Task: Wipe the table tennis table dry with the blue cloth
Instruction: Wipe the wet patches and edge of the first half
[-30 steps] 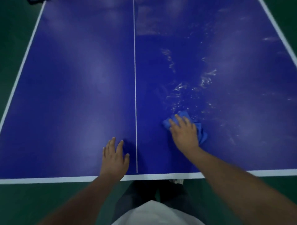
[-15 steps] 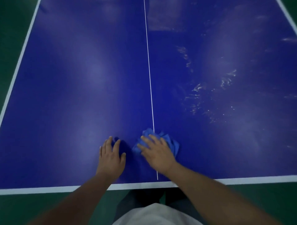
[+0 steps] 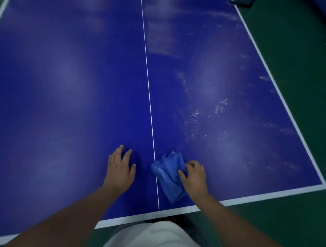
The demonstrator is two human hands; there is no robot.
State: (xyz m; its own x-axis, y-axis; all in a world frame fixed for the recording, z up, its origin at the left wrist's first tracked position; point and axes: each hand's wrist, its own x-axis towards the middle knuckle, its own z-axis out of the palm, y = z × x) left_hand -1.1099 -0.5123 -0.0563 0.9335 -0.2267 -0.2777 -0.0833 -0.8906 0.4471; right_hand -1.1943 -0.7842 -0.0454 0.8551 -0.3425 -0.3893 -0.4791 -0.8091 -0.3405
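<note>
The blue table tennis table [image 3: 70, 88] fills the view, with a white centre line running up its middle. A crumpled blue cloth [image 3: 169, 174] lies just right of that line, near the table's front edge. My right hand [image 3: 194, 176] is on the cloth's right side, fingers curled into the fabric and gripping it. My left hand [image 3: 120, 169] rests flat on the table left of the centre line, fingers spread, holding nothing. Water streaks and droplets [image 3: 208, 112] glint on the right half of the table.
Green floor [image 3: 291, 70] surrounds the table on the right and in front. A white line edges the table at the front and at the right side. A dark object [image 3: 241, 2] sits at the far right corner of the table.
My right hand slid the cloth left from the wet patch to the centre line, then shifted from pressing flat on it to gripping its right side. The left hand stayed put.
</note>
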